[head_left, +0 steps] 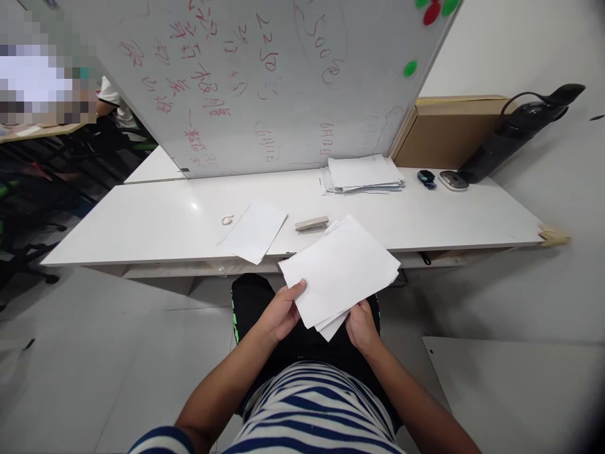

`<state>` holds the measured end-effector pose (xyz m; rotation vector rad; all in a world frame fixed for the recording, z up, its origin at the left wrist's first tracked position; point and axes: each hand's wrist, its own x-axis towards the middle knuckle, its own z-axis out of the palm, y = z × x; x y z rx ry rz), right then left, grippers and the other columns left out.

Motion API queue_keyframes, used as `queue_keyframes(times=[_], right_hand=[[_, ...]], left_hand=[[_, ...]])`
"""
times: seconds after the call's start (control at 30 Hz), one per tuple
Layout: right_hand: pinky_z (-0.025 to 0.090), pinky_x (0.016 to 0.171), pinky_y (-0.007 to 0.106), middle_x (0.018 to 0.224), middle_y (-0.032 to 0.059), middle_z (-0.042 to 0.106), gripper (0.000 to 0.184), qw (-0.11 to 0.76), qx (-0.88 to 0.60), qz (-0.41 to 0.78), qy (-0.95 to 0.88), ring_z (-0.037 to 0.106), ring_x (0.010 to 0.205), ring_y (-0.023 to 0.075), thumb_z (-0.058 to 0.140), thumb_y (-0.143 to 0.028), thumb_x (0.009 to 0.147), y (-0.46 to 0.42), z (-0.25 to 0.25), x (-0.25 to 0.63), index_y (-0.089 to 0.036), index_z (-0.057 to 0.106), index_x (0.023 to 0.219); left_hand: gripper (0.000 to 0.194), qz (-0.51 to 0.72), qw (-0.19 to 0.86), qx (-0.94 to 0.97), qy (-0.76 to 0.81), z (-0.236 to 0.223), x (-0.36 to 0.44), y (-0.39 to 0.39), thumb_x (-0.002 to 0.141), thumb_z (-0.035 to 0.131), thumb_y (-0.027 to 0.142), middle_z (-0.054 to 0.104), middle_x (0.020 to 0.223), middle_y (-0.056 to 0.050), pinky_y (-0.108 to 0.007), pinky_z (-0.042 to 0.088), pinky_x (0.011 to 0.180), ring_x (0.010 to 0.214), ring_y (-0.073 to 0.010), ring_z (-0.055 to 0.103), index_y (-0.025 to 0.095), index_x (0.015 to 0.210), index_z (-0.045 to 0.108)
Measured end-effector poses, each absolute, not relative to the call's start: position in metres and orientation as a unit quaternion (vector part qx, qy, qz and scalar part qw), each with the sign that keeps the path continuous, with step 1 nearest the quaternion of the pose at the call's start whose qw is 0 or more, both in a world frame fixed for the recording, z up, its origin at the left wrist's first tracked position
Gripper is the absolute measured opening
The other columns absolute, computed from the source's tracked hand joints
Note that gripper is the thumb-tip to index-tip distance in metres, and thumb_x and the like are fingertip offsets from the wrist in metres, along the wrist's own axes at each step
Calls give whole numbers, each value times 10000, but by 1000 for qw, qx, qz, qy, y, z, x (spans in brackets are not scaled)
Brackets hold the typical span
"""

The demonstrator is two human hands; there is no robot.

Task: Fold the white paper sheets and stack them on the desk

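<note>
A loose stack of white paper sheets [343, 271] is held over my lap, its far end reaching above the desk's front edge. My left hand [285, 310] grips the left side of the stack, thumb on top and fingers underneath. At the near edge my right hand [362, 326] is closed on the sheets, some of which are fanned out of line. Just past the stack a grey stapler [312, 224] lies on the desk. Left of it are a few white sheets [258, 232] overhanging the front edge, with a small white curled item [227, 219] beside them.
On the white desk [155, 221] a paper pile [362, 173] sits against the whiteboard [227, 94]. At the right stand a cardboard box [449, 132] and a black bottle [515, 135], near a mouse [454, 181] and a dark watch [426, 178]. A person sits far left.
</note>
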<state>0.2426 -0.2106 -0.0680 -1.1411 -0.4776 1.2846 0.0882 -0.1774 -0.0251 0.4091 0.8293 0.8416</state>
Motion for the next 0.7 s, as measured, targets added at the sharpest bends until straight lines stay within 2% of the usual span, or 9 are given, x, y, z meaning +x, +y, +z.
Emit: queue_keyframes(times=[0.1, 0.2, 0.27, 0.33, 0.43, 0.53, 0.6, 0.7], right_hand=[[424, 1007, 410, 1127, 56, 688, 406, 630, -503, 546, -229, 575, 1147, 276, 710, -484, 686, -208, -72, 254, -220, 696, 995], [442, 985, 410, 1123, 62, 687, 531, 649, -491, 528, -241, 573, 1153, 274, 620, -647, 705, -199, -63, 275, -231, 686, 1029], [457, 963, 403, 1112, 68, 689, 623, 633, -489, 536, -270, 561, 1168, 277, 525, -738, 717, -189, -50, 293, -233, 684, 1045], [476, 925, 405, 1084, 76, 696, 673, 591, -492, 556, -315, 570, 1147, 294, 530, -769, 687, -176, -35, 311, -226, 687, 1054], [482, 902, 410, 1025, 72, 709, 589, 530, -518, 537, -402, 617, 1040, 289, 712, -642, 623, -154, -10, 327, -215, 701, 1028], [476, 904, 418, 974, 63, 714, 460, 484, -549, 467, -496, 636, 960, 260, 771, -492, 646, -132, 14, 325, -218, 712, 1010], [467, 916, 431, 995, 63, 708, 417, 488, -555, 418, -529, 629, 970, 258, 750, -465, 680, -120, 28, 316, -224, 711, 1018], [434, 967, 429, 1123, 59, 673, 437, 538, -533, 370, -539, 586, 1090, 265, 709, -466, 723, -110, 41, 301, -243, 679, 1098]], left_hand=[[469, 428, 762, 226, 431, -28, 83, -174, 740, 757, 356, 679, 1124, -144, -407, 495, 948, 1004, -275, 651, 113, 1123, 641], [443, 445, 656, 323, 517, -25, 68, -164, 687, 786, 385, 712, 1020, -120, -379, 523, 849, 908, -260, 669, 118, 1023, 674], [408, 433, 573, 407, 564, -20, 56, -155, 677, 776, 419, 723, 944, -98, -351, 529, 759, 845, -251, 670, 127, 946, 683], [391, 409, 514, 489, 574, -15, 46, -143, 707, 731, 462, 720, 906, -77, -322, 515, 681, 804, -240, 664, 145, 929, 676], [337, 374, 386, 609, 583, -7, 39, -120, 777, 642, 494, 679, 717, -16, -274, 452, 582, 665, -194, 628, 188, 917, 659], [281, 352, 222, 696, 586, 1, 45, -98, 819, 592, 487, 543, 509, 45, -254, 375, 539, 515, -155, 541, 224, 904, 645], [269, 376, 162, 714, 568, 7, 53, -86, 838, 576, 477, 566, 545, 34, -254, 369, 557, 534, -153, 548, 225, 910, 641], [300, 437, 136, 698, 550, 16, 67, -76, 854, 551, 490, 635, 651, -5, -252, 378, 568, 594, -159, 576, 209, 913, 639]])
